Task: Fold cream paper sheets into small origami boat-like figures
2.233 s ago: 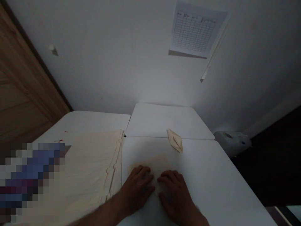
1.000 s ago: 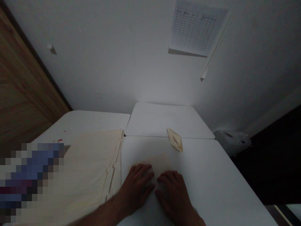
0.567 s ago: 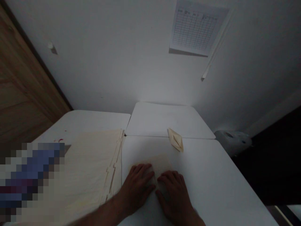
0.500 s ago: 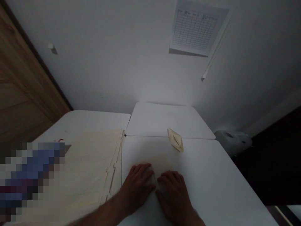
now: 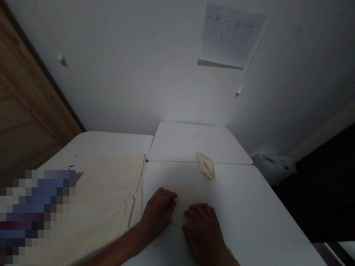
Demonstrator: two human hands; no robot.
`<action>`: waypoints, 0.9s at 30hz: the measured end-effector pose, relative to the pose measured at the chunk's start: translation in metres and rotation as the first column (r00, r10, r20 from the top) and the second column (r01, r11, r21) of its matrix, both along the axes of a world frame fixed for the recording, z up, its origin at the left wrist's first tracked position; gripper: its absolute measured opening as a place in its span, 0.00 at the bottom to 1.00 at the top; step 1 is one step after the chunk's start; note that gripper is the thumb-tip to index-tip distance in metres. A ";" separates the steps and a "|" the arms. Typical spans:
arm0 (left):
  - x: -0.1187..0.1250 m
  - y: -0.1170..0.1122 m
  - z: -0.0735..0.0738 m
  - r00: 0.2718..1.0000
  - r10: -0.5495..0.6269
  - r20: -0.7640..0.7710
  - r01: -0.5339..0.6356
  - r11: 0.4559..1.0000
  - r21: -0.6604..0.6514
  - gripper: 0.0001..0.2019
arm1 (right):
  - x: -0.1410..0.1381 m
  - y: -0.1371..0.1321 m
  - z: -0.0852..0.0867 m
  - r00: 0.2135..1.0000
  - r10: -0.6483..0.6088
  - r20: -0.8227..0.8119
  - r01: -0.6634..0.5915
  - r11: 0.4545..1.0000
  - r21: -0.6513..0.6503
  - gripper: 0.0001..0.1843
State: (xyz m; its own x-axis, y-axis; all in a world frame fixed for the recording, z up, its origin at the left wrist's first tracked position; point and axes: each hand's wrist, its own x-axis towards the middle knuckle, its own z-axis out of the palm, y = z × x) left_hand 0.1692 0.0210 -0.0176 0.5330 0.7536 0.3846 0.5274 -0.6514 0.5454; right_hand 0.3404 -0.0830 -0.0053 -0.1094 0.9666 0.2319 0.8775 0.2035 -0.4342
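Pressing cream paper sheet (image 5: 188, 203) onto white table (image 5: 238, 210), both hands open and flat, no grip: left hand (image 5: 159, 210) on sheet's left edge, right hand (image 5: 203, 234) over near edge. Folded paper piece (image 5: 206, 166) lying beyond, at table seam. Stack of cream folders (image 5: 102, 195) just left of left hand. Printed grid sheet (image 5: 229, 35) on wall ahead.

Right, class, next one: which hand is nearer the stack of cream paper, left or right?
Left. The left hand lies just beside the stack of cream paper, its forearm over the stack's edge; the right hand is farther off, across the paper sheet under both hands.
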 end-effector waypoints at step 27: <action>0.001 -0.006 0.001 0.987 -0.040 -0.155 0.052 0.996 0.076 0.08 | 0.009 0.009 0.005 0.969 0.205 0.141 -0.209 0.978 0.019 0.09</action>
